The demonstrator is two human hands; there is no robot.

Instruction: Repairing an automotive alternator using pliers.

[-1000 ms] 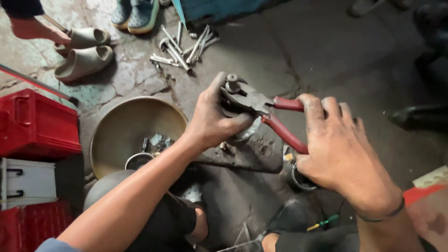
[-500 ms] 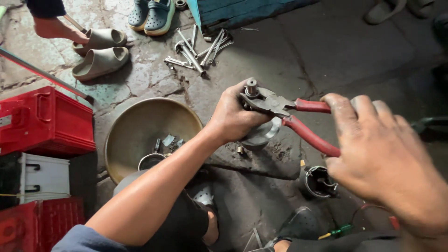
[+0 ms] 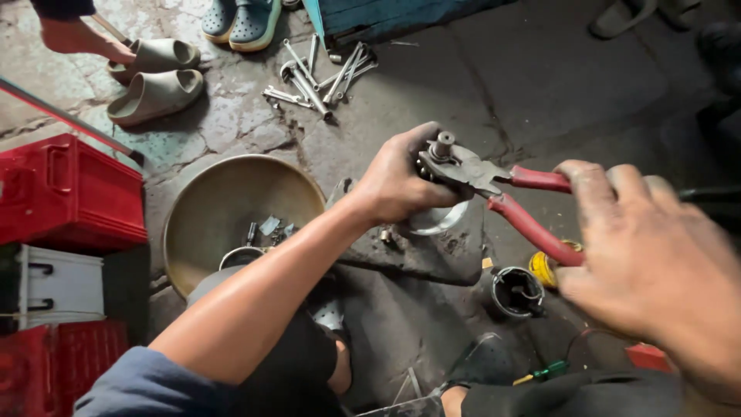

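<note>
The right hand point(image 3: 656, 270) has slid back along the red-handled pliers point(image 3: 502, 193), fingers loosening around the handles, while the left hand point(image 3: 401, 181) stays clenched on the small metal part point(image 3: 441, 145) above the floor point(image 3: 540, 85).

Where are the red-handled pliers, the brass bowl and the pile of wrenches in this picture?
red-handled pliers point(image 3: 532, 179): head view, on the upper red handle.
brass bowl point(image 3: 224, 193): head view, on its bare inner wall.
pile of wrenches point(image 3: 312, 81): head view, on the middle wrench.
</note>
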